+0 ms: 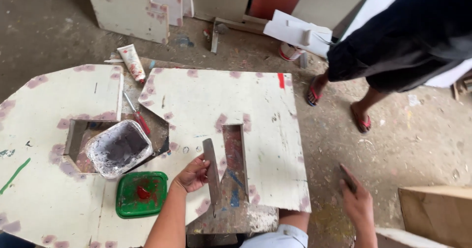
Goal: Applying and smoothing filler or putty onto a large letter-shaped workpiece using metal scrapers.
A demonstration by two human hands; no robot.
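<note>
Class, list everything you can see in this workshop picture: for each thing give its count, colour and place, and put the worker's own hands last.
Cut panels: two, off-white with mauve patches, flat in the middle and left.
Metal strip: one, grey, upright beside the slot in the right panel.
Tub: one, white with grey-purple paste inside, in the left panel's cut-out.
Lid: one, green with a red smear, below the tub.
Screwdriver: one, red handle, between the panels.
Tube: one, white, on the floor above the panels.
Leaning boards: several, pale and red, at the top.
Bystander: one, dark clothes, red sandals, top right.
Left hand: holds the strip.
Right hand: holds a small dark item, unclear.
</note>
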